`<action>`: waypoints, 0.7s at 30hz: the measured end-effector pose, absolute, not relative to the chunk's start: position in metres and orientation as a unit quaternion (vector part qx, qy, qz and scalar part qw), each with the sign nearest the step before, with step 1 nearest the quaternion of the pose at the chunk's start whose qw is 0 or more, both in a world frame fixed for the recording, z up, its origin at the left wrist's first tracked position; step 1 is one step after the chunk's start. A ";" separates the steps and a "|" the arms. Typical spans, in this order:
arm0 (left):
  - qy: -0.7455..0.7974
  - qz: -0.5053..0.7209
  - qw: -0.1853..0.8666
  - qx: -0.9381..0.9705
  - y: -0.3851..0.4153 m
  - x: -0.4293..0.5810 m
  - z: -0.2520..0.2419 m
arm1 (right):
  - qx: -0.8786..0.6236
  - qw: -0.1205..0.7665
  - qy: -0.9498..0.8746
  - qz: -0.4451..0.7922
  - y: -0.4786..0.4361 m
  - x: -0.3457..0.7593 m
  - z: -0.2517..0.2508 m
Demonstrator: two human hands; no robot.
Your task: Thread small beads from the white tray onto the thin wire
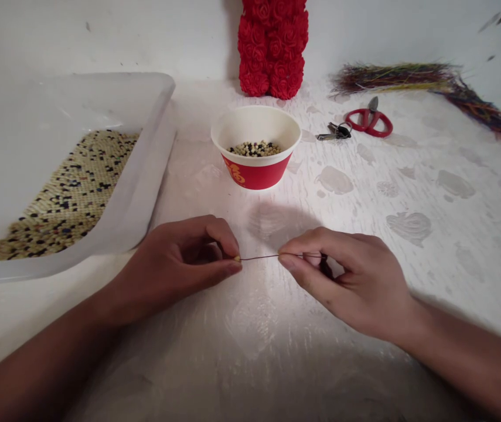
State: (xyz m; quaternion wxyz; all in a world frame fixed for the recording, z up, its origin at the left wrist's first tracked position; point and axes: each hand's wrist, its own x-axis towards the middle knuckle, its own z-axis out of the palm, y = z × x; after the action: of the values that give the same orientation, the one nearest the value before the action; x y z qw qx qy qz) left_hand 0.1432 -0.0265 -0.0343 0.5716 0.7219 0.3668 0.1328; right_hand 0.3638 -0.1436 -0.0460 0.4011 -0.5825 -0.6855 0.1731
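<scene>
Tautly, thin dark-red thread (259, 257) spans two pinches.
Left hand (182, 252): thumb and forefinger closed on small yellow bead (237, 258), at the very tips, meeting thread; right hand (349, 272) pinches thread farther along. Round red-and-white bowl (268, 174) beyond: gold markings (235, 172), unreadable.

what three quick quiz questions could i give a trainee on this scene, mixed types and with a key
1. What stretches between the left hand and the right hand?
A) a sheet of paper
B) a thin dark strand
C) a wide ribbon
2. True or false: in the picture, the red-handled scissors lie to the right of the red and white bowl.
3. Fill in the blank: the beaded mat lies in the white ____ at the left of the picture.

Key: 1. B; 2. True; 3. tray
</scene>
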 end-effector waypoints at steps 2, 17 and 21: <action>0.371 0.133 0.569 0.722 -0.027 0.143 -0.034 | -0.584 0.398 -0.686 0.173 -0.144 0.364 -0.046; 0.367 0.133 0.555 0.735 -0.026 0.142 -0.037 | -0.558 0.414 -0.697 0.177 -0.144 0.363 -0.045; 0.368 0.130 0.555 0.735 -0.026 0.141 -0.039 | -0.546 0.419 -0.701 0.185 -0.142 0.363 -0.046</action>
State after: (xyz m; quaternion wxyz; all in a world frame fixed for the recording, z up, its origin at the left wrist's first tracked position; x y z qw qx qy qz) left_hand 0.1414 -0.0256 -0.0395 0.5547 0.7349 0.3681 0.1297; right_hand 0.3629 -0.1423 -0.0457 0.4191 -0.5465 -0.7011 0.1849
